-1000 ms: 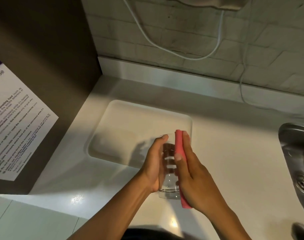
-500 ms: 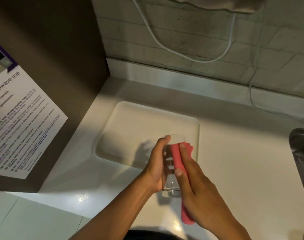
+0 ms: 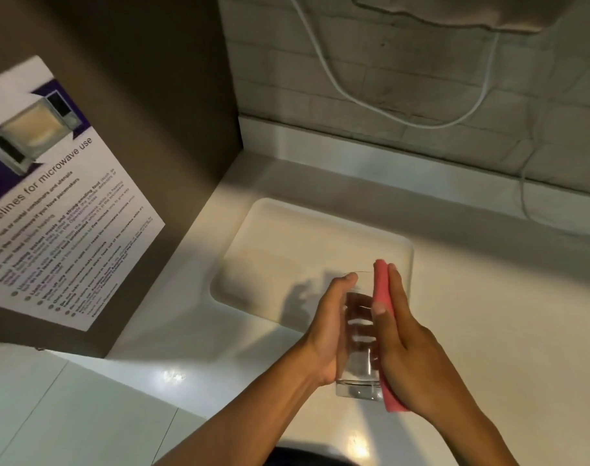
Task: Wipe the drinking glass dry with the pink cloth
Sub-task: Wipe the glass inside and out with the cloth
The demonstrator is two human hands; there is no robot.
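Plainly the wiping step is in hand: the left hand (image 3: 330,334) is wrapped around the far-left side of the drinking glass (image 3: 359,348), fingers showing through the clear wall and thumb tip up by the rim; the right hand (image 3: 404,351) lies flat against the glass's right side with the pink cloth (image 3: 382,290) pressed between palm and glass, thumb laid over the cloth's near edge. Both hands are thus closed on the work, one gripping the glass, one pinning the cloth to it. The glass is held upright just above the pale countertop (image 3: 488,331), at the near right corner of the shallow white tray (image 3: 276,237); whether its base touches the surface I cannot tell. It looks tall, straight-sided and empty, with a thick base. The next move, I judge, calls for turning the glass within the left grip so that the cloth meets unwiped wall; the inside probably remains to be done.
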